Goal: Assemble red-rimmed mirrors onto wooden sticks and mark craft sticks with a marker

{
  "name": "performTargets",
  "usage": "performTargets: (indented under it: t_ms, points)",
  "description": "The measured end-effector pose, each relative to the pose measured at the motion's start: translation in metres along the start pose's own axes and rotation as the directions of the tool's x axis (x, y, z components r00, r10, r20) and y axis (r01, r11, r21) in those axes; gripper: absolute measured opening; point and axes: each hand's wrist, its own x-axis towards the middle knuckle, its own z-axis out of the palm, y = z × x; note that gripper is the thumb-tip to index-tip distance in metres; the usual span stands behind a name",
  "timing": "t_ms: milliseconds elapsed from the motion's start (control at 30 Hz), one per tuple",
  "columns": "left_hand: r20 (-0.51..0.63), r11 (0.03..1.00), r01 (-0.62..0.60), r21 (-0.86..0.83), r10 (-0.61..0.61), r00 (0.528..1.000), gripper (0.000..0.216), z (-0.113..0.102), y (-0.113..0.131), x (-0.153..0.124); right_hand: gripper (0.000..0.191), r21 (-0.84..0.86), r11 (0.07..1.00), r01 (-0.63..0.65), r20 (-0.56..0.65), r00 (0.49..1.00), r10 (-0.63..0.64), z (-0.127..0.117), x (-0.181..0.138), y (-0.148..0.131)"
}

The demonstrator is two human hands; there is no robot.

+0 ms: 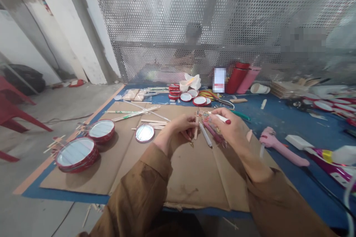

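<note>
My left hand (pixel 185 126) is closed on a flat wooden craft stick (pixel 196 131), held upright over the cardboard sheet (pixel 191 177). My right hand (pixel 228 122) grips a white pen (pixel 221 117) with a dark red end, its tip pointing left towards the stick. Between the hands lie a grey-white marker (pixel 205 135) and a mauve tool (pixel 213 132). Small colourful rubber bands (pixel 204 115) are scattered behind them. Left of my left hand, a round red-rimmed tin lid (pixel 144 132) rests near several loose craft sticks (pixel 154 123).
Two red round tins (pixel 76 153) with strings and sticks stand at the left. Behind are more red tins (pixel 199 100), scissors (pixel 224 102), a phone (pixel 219 80) and a red bottle (pixel 237 78). A pink glue gun (pixel 283 148) and power strip (pixel 328 163) lie right.
</note>
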Motion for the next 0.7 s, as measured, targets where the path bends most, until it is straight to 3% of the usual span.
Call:
performTargets:
  t_ms: [167, 333, 467, 567, 700]
  points:
    - [-0.007, 1.000, 0.009, 0.009, -0.009, 1.000, 0.018, 0.000, -0.002, 0.001, 0.018, -0.188, 0.970, 0.157, 0.158, 0.979, -0.128, -0.013, 0.011, 0.034]
    - [-0.009, 1.000, 0.026, 0.011, -0.026, 1.000, 0.023, -0.003, -0.006, 0.005, 0.039, -0.312, 0.878, 0.362, 0.313, 0.912, -0.265, -0.017, 0.016, 0.056]
    - [-0.014, 0.999, 0.025, 0.028, -0.025, 1.000, 0.016, -0.002, -0.005, 0.004, 0.045, -0.369, 0.828, 0.422, 0.388, 0.880, -0.275, -0.021, 0.017, 0.061]
    - [-0.006, 1.000, 0.016, 0.015, -0.016, 1.000, 0.014, -0.001, -0.002, 0.001, 0.037, -0.285, 0.889, 0.358, 0.326, 0.908, -0.261, -0.020, 0.014, 0.050]
    - [0.027, 1.000, -0.001, -0.023, 0.001, 1.000, 0.015, -0.002, -0.002, 0.001, 0.019, -0.060, 0.971, 0.230, 0.097, 0.970, -0.224, -0.011, 0.002, 0.016]
